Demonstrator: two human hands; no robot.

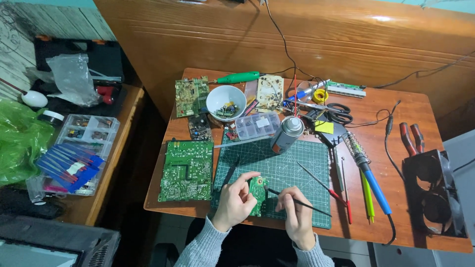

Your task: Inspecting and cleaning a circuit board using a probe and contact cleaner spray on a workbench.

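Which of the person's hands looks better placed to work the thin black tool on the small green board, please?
Probably the right hand: it grips the thin black tool, while the left hand holds the small green board.

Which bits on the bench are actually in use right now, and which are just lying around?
In use:
- small green board, held by left hand
- thin black tool, held by right hand
- cutting mat, under both hands

Lying about:
- large green board
- spray can
- white bowl
- blue soldering iron
- scissors
- red pliers
- black fan
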